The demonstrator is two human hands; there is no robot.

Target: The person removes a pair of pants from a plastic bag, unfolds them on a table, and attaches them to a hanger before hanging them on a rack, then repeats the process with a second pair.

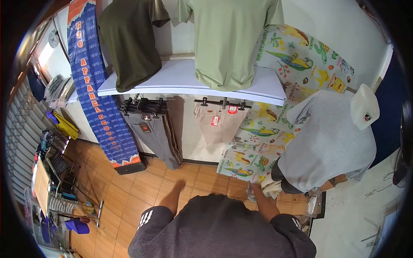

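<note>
Head view: at lower centre, our left hand (180, 185) looks empty, though blur hides how open it is. Lower right of centre, our right hand (255, 188) meets clear plastic (250, 194); we cannot tell whether it grips. Mid-frame, a clip hanger (224, 103) suspends beige trousers (223, 131), presumably for display. At right, a grey-shirted mannequin (333, 137) crowds that side.

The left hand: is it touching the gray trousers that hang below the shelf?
No, a strip of wood-patterned floor shows between the left hand and the gray trousers.
</note>
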